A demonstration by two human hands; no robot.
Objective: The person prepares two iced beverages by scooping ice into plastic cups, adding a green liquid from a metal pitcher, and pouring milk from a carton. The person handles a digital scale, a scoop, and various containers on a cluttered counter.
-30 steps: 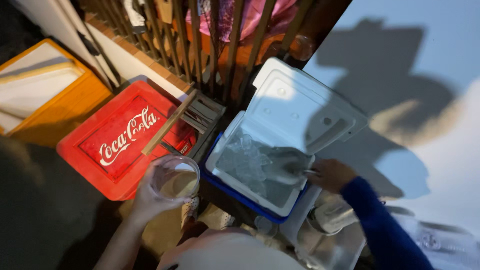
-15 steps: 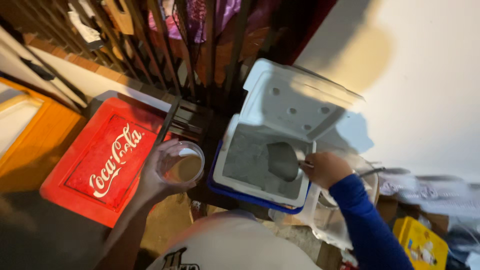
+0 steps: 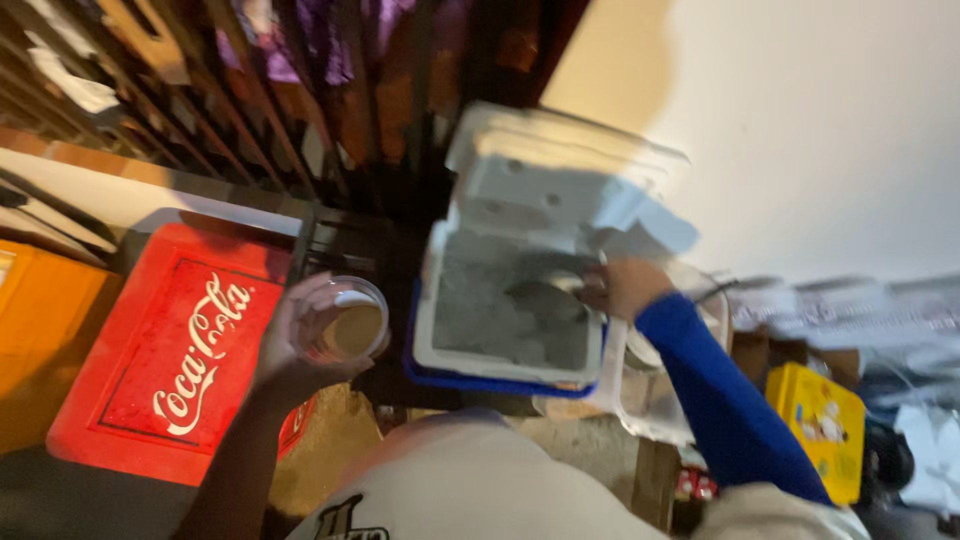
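My left hand [image 3: 300, 340] holds a clear plastic cup [image 3: 350, 320] with a pale brown drink in it, just left of an open cooler. The cooler [image 3: 500, 375] is white with a blue base, its lid [image 3: 560, 170] tipped back, and it is full of ice [image 3: 480, 310]. My right hand [image 3: 620, 285], in a blue sleeve, reaches over the cooler's right rim and grips a scoop [image 3: 545, 295] that lies on the ice. The picture is blurred by motion.
A red drinks crate [image 3: 170, 350] lies at the left, with an orange box [image 3: 40, 340] beyond it. Dark wooden railings [image 3: 300, 90] stand behind. A pale wall [image 3: 820, 130] fills the upper right. A yellow box [image 3: 815, 420] and clear containers [image 3: 650, 400] sit at the right.
The view has shifted right and tilted. My right hand stayed in the cooler on the scoop, drawing toward the right rim. My left hand keeps the cup beside the cooler.
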